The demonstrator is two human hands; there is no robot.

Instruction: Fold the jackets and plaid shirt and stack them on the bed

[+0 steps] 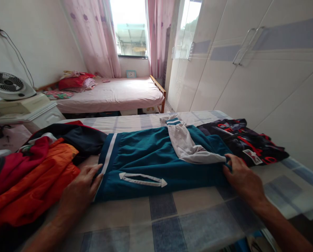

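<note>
A teal jacket [143,150] with a white-striped hem and a white-edged pocket lies spread on the bed in front of me. One pale grey sleeve [181,143] is folded across it, its striped cuff pointing away. At the left, my left hand [84,183] grips the jacket's hem between thumb and fingers. My right hand [242,176] pinches the other end of the jacket, close to the grey sleeve. Just beyond my right hand lies a folded black garment [240,136] with red and grey patterning.
Orange [46,178] and dark clothes [75,136] are heaped on the left. The checked bedsheet [167,217] runs under everything. Past it stand a pink bed [119,91], a white wardrobe [272,84] on the right, and a fan [11,84] on the left.
</note>
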